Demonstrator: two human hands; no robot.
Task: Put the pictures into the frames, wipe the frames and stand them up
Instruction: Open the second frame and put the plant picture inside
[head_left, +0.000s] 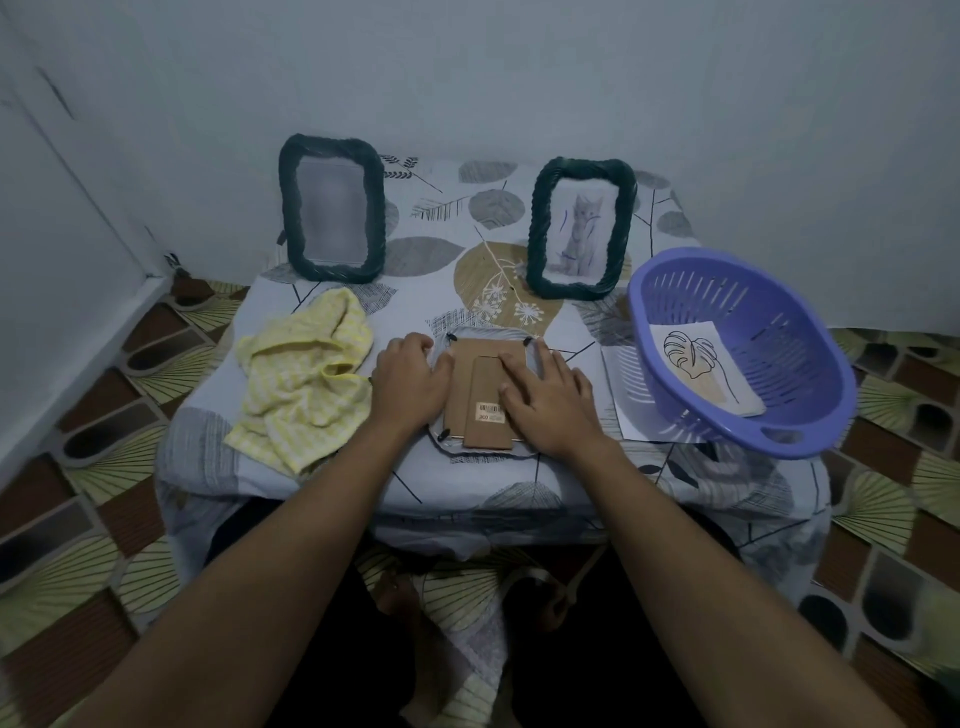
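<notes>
A picture frame (475, 382) lies face down in the middle of the table, its brown cardboard back and stand facing up. My left hand (410, 382) rests on its left edge with fingers curled over the rim. My right hand (545, 397) lies flat on the back's right side, fingers straight. Two dark twisted-rim frames stand at the back: the left frame (332, 208) shows a blurred picture, the right frame (581, 228) holds a cat drawing. A yellow cloth (306, 374) lies crumpled left of my left hand. A leaf drawing (711, 371) lies inside the purple basket (810, 431).
The low table (467, 478) wears a leaf-patterned cover and stands against a pale wall. A white sheet (631, 395) lies partly under the basket at the right. Patterned floor tiles surround the table on both sides.
</notes>
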